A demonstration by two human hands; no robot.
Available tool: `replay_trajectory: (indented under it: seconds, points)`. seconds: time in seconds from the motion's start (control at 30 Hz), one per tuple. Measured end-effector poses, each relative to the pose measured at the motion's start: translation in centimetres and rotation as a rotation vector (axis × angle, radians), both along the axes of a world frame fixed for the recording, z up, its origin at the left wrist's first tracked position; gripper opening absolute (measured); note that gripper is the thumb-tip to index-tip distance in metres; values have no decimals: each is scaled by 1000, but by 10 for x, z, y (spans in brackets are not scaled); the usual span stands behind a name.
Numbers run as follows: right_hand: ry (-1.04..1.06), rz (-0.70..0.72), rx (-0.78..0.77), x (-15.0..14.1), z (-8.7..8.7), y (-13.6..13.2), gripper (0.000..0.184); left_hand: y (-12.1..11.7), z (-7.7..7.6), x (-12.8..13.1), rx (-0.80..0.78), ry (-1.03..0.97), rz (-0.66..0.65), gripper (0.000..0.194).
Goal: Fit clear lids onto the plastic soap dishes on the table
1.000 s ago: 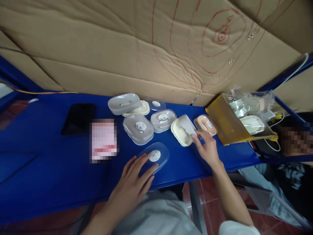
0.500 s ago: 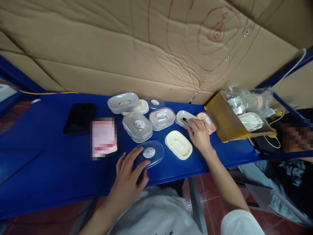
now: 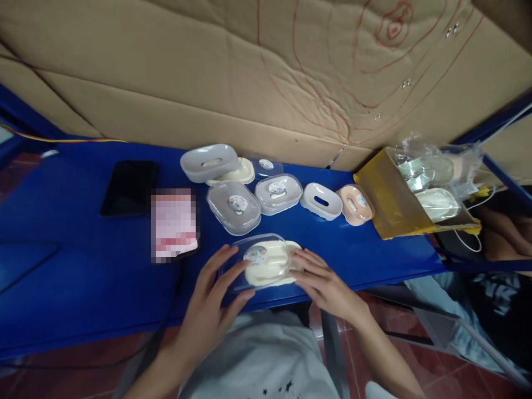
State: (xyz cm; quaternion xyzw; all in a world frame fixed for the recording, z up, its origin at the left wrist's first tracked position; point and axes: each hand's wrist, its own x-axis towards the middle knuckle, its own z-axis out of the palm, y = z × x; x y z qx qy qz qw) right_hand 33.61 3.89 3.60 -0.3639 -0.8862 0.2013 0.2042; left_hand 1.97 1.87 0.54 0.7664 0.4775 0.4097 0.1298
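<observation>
A clear plastic lid (image 3: 260,257) with a round sticker sits partly over a cream soap dish (image 3: 272,271) near the front edge of the blue table (image 3: 83,277). My left hand (image 3: 211,299) grips the lid's left side with curled fingers. My right hand (image 3: 322,280) presses on the cream dish's right end, fingers stretched along it. Behind them stand two covered dishes (image 3: 234,206), a white tray with a slot (image 3: 321,200) and a peach dish (image 3: 355,204).
A grey dish (image 3: 210,162) lies over a cream one at the back. A black phone (image 3: 128,187) and a blurred card (image 3: 172,224) lie to the left. A yellow box (image 3: 386,199) with bagged dishes stands at the right. Cardboard (image 3: 249,72) backs the table.
My right hand left the white tray at the back and brought the cream dish toward me. My left hand lifted the clear lid over that dish.
</observation>
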Motion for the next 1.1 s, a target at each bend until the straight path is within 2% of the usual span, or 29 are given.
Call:
replay_trajectory:
  seconds: [0.1, 0.17, 0.2, 0.33, 0.47, 0.53, 0.63, 0.7, 0.77, 0.9, 1.0, 1.1]
  points:
    - [188, -118, 54, -1, 4, 17, 42, -1, -1, 3, 26, 76, -52, 36]
    - [185, -179, 54, -3, 7, 24, 42, -1, -2, 6, 45, 119, -60, 37]
    - [139, -165, 38, -4, 8, 27, 47, -1, -3, 7, 57, 139, -57, 38]
    - [-76, -25, -24, -14, 6, 35, 84, -1, -6, 10, 108, 195, -20, 44]
    - [-129, -46, -37, -12, 1, 46, 89, 1, -4, 9, 71, 164, 64, 37]
    - [-157, -114, 48, -3, 0, 55, 85, 3, -2, 7, 25, 115, 143, 35]
    - [-217, -339, 235, 22, -3, 75, 74, 3, -1, 4, -9, 99, 236, 33]
    - [-259, -478, 304, 40, -8, 87, 72, 2, -1, 3, -9, 136, 277, 31]
    - [-290, -545, 335, 54, -12, 95, 66, 0, -2, 4, -1, 180, 286, 34]
    - [-305, -534, 357, 62, -16, 85, 40, -5, -4, 11, 89, 303, 210, 45]
    - [-206, -463, 343, 53, -12, 60, 38, -8, -5, 17, 128, 440, 122, 64]
    - [-100, -351, 284, 37, -6, 33, 41, -7, -5, 20, 108, 456, 88, 75]
